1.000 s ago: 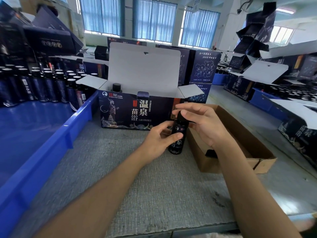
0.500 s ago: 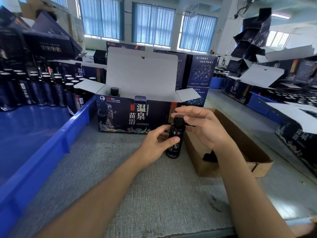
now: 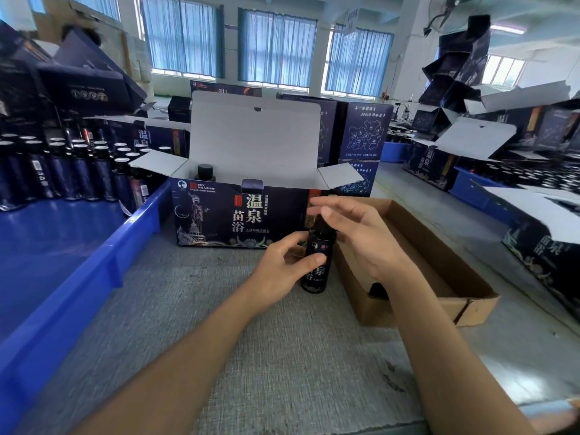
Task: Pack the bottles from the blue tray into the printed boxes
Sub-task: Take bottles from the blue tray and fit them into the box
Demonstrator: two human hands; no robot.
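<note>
Far left of the grip, the blue tray (image 3: 103, 277) has a big crowd of dark bottles (image 3: 75, 174) standing at its back end, so most of the packing is left to do imo. Just up and left of the grip sits the open printed box (image 3: 238, 215), lid flap standing up. I can only spot one black cap (image 3: 204, 171) poking up inside, at its left end, and the rest of the inside is hidden behind the front wall. So I'd guess one bottle packed, maybe more I can't see.

The left hand (image 3: 282, 268) is wrapped around the bottle in hand (image 3: 318, 262), thumb across the label. It's upright, in front of the box's right corner, base down by the grey mat, though I can't tell if it's touching. The right hand (image 3: 354, 237) is spread loose over the cap with its fingers stretched out, not clamped on anything. Can't tell if it actually touches the cap.

Right of the grip there's a brown cardboard tray (image 3: 439, 277). The bottle isn't in the box yet, and that looks like the next job.
</note>
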